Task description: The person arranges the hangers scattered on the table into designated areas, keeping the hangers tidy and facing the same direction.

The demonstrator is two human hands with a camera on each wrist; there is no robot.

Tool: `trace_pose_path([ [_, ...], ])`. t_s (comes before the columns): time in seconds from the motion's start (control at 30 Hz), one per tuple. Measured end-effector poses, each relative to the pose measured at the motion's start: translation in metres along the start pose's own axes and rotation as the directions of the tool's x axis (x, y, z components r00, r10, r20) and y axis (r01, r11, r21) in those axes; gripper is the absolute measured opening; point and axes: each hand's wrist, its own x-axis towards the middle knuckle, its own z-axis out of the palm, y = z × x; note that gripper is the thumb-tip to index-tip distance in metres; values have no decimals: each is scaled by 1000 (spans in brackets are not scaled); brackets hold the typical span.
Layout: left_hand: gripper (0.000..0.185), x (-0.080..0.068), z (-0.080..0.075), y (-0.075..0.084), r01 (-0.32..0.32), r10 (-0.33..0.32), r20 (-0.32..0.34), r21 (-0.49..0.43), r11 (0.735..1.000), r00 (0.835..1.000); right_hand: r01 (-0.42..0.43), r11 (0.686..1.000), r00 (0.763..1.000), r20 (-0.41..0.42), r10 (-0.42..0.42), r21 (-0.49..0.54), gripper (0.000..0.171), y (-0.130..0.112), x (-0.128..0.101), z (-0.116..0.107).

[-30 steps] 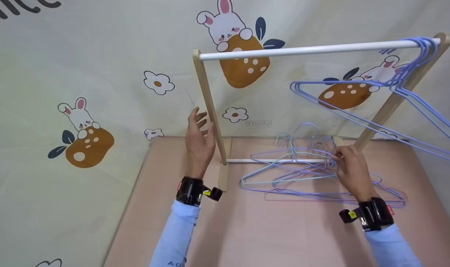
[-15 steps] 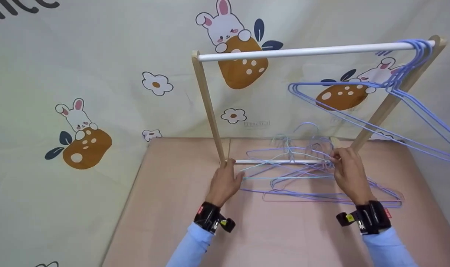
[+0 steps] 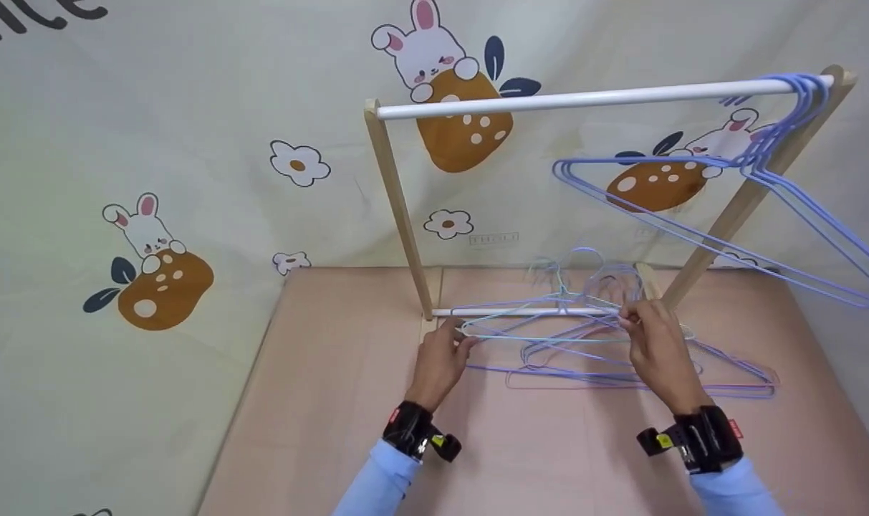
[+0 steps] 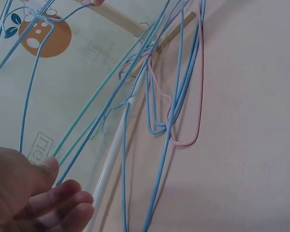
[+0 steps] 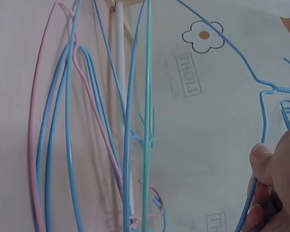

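A pile of thin wire hangers [image 3: 606,365], blue, teal and pink, lies on the pink tabletop by the rack's lower white bar [image 3: 520,312]. My left hand [image 3: 463,338] pinches the left corner of the top teal hanger [image 3: 541,337]. In the left wrist view its thumb and fingers [image 4: 72,193] close on the teal and blue wires [image 4: 94,128]. My right hand [image 3: 629,319] pinches the same hanger's right shoulder. The right wrist view shows a blue wire [image 5: 263,116] running into that hand [image 5: 261,193].
A small wooden clothes rack stands on the table, its white top rail [image 3: 584,97] between two posts. Several blue hangers [image 3: 728,215] hang at the rail's right end. A bunny-print backdrop [image 3: 155,236] runs behind and to the left. Bare pink tabletop [image 3: 534,451] lies near me.
My left hand dropped from beside the left post to the pile's left end and took hold of the top hanger. The right hand kept its pinch and shifted slightly left.
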Motion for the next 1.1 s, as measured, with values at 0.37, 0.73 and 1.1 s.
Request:
trace_pose_path([
  [0.37,14,-1,3,-4,-37,32,-116,-43,998,993,30,999,1000,6,-30,32,15,-12,-8,7],
  [0.73,14,-1,-7,-6,-80,86,-144,49,996,986,13,999,1000,-2,-13,47,14,-9,-5,2],
  [1.1,16,22,-52,2,-140,170,-349,111,984,922,8,999,997,-78,-4,51,13,-9,11,-18],
])
